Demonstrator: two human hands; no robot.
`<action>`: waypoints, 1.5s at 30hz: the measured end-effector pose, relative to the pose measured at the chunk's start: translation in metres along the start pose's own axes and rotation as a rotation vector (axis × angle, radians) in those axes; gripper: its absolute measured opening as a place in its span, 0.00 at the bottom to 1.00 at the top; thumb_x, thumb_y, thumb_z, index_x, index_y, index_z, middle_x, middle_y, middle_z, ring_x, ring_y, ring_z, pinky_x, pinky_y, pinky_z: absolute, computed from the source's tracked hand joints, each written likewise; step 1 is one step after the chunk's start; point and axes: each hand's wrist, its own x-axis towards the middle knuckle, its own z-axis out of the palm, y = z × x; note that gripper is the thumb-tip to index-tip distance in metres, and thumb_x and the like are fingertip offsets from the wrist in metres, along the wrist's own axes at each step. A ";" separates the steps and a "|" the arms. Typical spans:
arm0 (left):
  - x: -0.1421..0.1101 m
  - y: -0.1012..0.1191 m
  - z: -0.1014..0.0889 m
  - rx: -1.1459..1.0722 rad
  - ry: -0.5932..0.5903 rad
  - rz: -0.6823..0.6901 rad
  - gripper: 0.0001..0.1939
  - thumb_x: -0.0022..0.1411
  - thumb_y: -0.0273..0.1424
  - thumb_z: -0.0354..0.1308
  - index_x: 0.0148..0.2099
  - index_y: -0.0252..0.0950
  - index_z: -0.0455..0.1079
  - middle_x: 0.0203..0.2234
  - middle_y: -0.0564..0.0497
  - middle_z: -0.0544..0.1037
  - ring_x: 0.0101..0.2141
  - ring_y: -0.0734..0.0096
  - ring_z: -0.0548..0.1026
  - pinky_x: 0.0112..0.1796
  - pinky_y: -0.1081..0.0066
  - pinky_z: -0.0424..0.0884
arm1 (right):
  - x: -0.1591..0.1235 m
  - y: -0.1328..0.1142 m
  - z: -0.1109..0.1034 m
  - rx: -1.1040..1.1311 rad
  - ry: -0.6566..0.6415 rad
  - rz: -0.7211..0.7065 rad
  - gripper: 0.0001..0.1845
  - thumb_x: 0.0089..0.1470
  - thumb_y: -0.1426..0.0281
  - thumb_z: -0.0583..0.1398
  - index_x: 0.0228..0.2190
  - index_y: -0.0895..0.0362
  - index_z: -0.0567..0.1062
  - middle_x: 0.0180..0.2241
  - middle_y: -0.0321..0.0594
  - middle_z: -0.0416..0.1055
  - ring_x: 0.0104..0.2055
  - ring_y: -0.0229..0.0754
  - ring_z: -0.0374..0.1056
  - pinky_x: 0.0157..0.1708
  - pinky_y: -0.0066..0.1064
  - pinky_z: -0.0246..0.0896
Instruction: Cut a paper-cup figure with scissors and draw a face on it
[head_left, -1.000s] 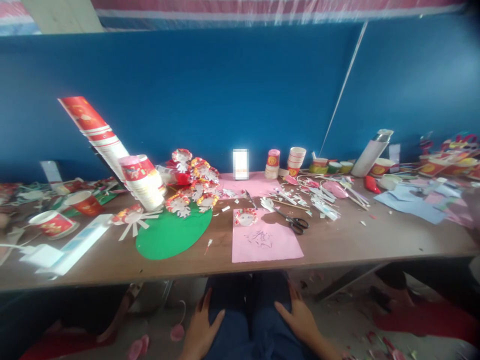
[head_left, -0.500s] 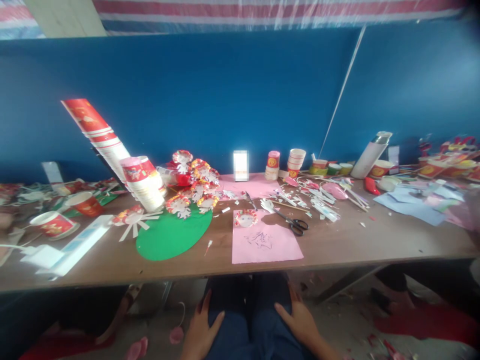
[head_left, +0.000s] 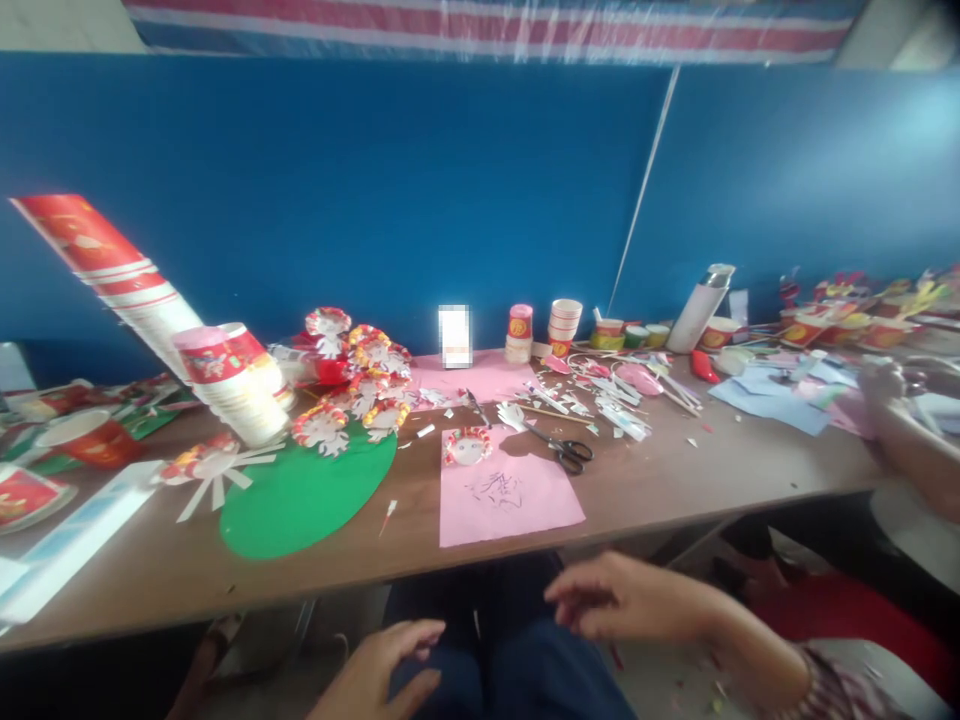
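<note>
My left hand [head_left: 386, 670] hovers over my left thigh below the table edge, fingers loosely spread and empty. In front of the table edge my right hand [head_left: 626, 597] is raised, fingers apart with nothing in them. Just beyond it a pink paper sheet [head_left: 502, 492] with pen scribbles lies on the brown table [head_left: 660, 480]. A small decorated cup piece [head_left: 466, 445] sits at the sheet's far edge. Black scissors [head_left: 564, 451] lie to the right of it.
A green paper disc [head_left: 304, 492] lies left of the pink sheet. Stacked red paper cups [head_left: 225, 375] lean at the left, beside several cut paper flowers [head_left: 367, 375]. Paper scraps [head_left: 607, 395] and small cups [head_left: 562, 322] litter the back. Another person's arm [head_left: 911, 440] rests at the right.
Both hands lifted off my thighs; the right one rose toward the table edge. The view shifted to the right, bringing another person's arm into view.
</note>
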 end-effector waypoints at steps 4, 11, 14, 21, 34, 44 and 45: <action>0.030 0.069 -0.042 0.148 0.094 0.204 0.24 0.60 0.47 0.51 0.54 0.44 0.70 0.49 0.49 0.75 0.48 0.58 0.72 0.52 0.60 0.65 | 0.040 -0.016 -0.074 -0.292 0.545 0.010 0.22 0.59 0.61 0.54 0.50 0.59 0.71 0.37 0.41 0.77 0.38 0.42 0.72 0.39 0.30 0.65; 0.099 0.129 -0.049 0.494 0.135 0.672 0.16 0.65 0.34 0.48 0.50 0.36 0.71 0.42 0.44 0.78 0.42 0.62 0.75 0.44 0.63 0.71 | 0.117 0.017 -0.155 -0.839 0.821 0.381 0.15 0.59 0.67 0.55 0.43 0.60 0.74 0.41 0.48 0.75 0.43 0.47 0.70 0.42 0.31 0.61; 0.120 0.135 -0.042 0.619 0.206 0.815 0.11 0.63 0.31 0.50 0.45 0.35 0.71 0.35 0.46 0.78 0.35 0.63 0.75 0.36 0.64 0.72 | 0.133 0.026 -0.167 -0.851 0.821 0.426 0.13 0.58 0.67 0.55 0.42 0.59 0.74 0.40 0.49 0.75 0.43 0.48 0.71 0.41 0.31 0.61; 0.152 0.127 -0.036 0.741 0.390 0.932 0.07 0.63 0.29 0.50 0.36 0.34 0.69 0.25 0.49 0.73 0.28 0.65 0.72 0.29 0.66 0.69 | 0.149 0.039 -0.178 -0.836 0.820 0.462 0.11 0.55 0.69 0.56 0.38 0.59 0.75 0.38 0.50 0.75 0.40 0.48 0.72 0.37 0.31 0.60; 0.145 0.116 -0.042 0.756 0.447 0.883 0.04 0.62 0.28 0.53 0.34 0.34 0.67 0.26 0.49 0.73 0.28 0.65 0.71 0.29 0.65 0.69 | 0.155 0.000 -0.143 -0.184 1.020 -0.228 0.19 0.58 0.67 0.51 0.49 0.56 0.68 0.32 0.38 0.73 0.24 0.35 0.64 0.25 0.26 0.59; 0.141 0.103 -0.046 0.732 0.550 0.787 0.09 0.60 0.26 0.54 0.42 0.30 0.70 0.34 0.44 0.77 0.34 0.60 0.74 0.33 0.62 0.73 | 0.186 -0.014 -0.103 0.049 1.063 -0.430 0.09 0.55 0.67 0.60 0.39 0.55 0.70 0.26 0.36 0.74 0.26 0.37 0.69 0.27 0.28 0.64; 0.141 0.103 -0.046 0.726 0.563 0.787 0.10 0.61 0.26 0.53 0.44 0.29 0.70 0.37 0.43 0.77 0.36 0.60 0.75 0.35 0.62 0.73 | 0.188 -0.012 -0.100 0.109 1.063 -0.426 0.07 0.56 0.65 0.59 0.36 0.55 0.70 0.22 0.33 0.71 0.22 0.35 0.66 0.23 0.26 0.62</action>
